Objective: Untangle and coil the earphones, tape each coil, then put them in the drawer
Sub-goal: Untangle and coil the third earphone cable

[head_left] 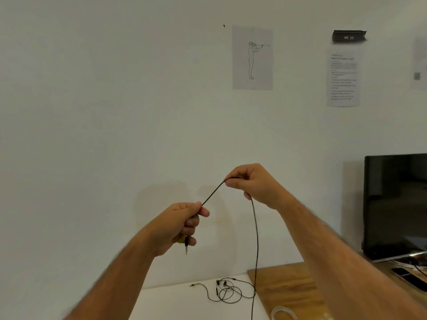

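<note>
A big white wall (115, 112) is filling most of the picture. Papers (252, 57) are hanging at the upper right. A black screen (395, 204) is sitting on a wooden desk (288, 292) at the lower right.

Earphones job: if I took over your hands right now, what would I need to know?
Left hand: grips the plug end of a black earphone cable; the jack plug pokes out below the fingers.
Right hand: pinches the same cable higher up; the rest hangs down out of view.
A second pair of earphones lies tangled on the white table.
The tape roll sits on the wooden top at the bottom edge.
Done: no coil or taping visible.
Left: coil this cable, tape it, do the other pair, put both in the drawer, which is not in view.
</note>
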`<state>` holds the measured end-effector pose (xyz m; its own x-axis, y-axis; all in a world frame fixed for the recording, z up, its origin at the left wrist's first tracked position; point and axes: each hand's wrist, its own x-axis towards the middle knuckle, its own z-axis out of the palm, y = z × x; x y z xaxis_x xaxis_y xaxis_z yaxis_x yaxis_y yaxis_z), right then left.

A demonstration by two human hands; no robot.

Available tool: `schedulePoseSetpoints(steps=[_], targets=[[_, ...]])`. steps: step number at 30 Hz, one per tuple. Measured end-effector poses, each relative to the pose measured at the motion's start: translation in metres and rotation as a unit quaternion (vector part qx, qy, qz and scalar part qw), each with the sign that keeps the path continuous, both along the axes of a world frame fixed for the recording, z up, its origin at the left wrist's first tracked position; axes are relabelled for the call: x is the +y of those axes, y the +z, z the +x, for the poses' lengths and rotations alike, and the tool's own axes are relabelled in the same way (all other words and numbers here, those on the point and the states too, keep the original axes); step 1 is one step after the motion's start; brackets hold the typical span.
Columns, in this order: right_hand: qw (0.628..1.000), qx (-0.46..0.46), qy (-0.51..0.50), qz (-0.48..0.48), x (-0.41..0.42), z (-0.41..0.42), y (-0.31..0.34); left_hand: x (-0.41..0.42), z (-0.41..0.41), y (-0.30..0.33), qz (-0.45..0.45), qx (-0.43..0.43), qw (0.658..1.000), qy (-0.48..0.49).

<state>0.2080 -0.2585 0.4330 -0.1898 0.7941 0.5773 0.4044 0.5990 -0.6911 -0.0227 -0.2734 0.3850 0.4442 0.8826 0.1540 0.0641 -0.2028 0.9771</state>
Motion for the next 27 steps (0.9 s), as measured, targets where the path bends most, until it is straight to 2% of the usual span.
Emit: schedulePoseSetpoints(steps=[7,10,12,16,23,27], targets=[[0.997,-0.015,0.043,-0.069,0.003,0.006,-0.002,0.004,0.001,-0.005,0.024,0.021,0.999,0.022],[0.984,0.001,0.110,-0.137,0.001,0.002,-0.004,0.004,0.005,0.001,0.041,0.011,0.999,0.031],[0.977,-0.021,0.144,-0.153,-0.001,-0.002,-0.005,0.005,0.008,0.003,0.054,0.014,0.997,0.053],[0.989,-0.061,0.098,-0.092,-0.001,-0.014,-0.003,0.006,0.011,0.004,0.055,0.011,0.997,0.060],[0.998,-0.016,0.046,-0.030,0.002,-0.019,-0.004,0.000,0.012,-0.005,0.017,0.008,0.999,0.026],[0.999,-0.011,0.036,-0.017,0.003,-0.020,-0.007,-0.001,0.012,-0.010,-0.020,-0.023,1.000,0.000]])
